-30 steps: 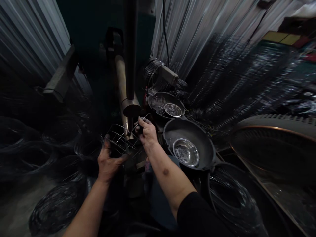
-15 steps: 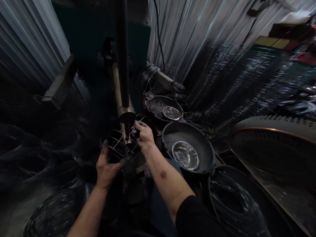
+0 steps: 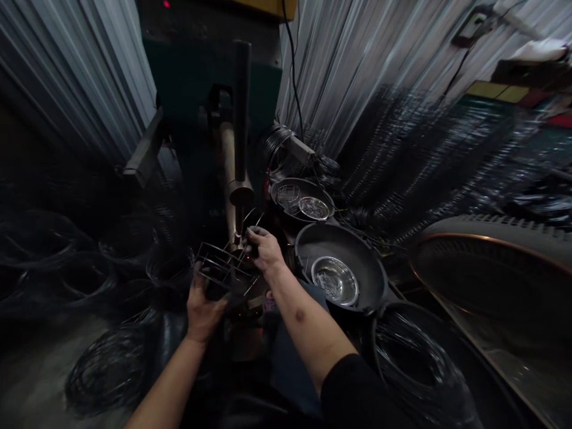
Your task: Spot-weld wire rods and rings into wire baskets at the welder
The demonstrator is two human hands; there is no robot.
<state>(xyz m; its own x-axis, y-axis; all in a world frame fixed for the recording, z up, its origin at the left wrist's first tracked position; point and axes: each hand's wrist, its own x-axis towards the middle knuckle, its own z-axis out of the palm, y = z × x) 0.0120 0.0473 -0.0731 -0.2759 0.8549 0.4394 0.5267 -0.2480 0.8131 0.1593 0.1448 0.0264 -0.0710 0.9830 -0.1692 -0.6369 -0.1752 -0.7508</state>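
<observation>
Two hands (image 3: 204,308) (image 3: 267,251) on one wire frame (image 3: 216,261); two bowls (image 3: 349,275) (image 3: 325,210).

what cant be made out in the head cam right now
All in the head view:
Left hand: fingertips near the wire frame lost in shadow.
Right hand: curled lower fingers hidden by the hand itself and shadow.
Metal pieces in the steel bowl: too small to tell apart.
Dark wire rings: blurred.
Large round-rimmed thing: cut off by the right edge.

Free air above black pan (image 3: 357,250), upright metal column (image 3: 242,119) the obstacle beside wire frame (image 3: 220,262).
</observation>
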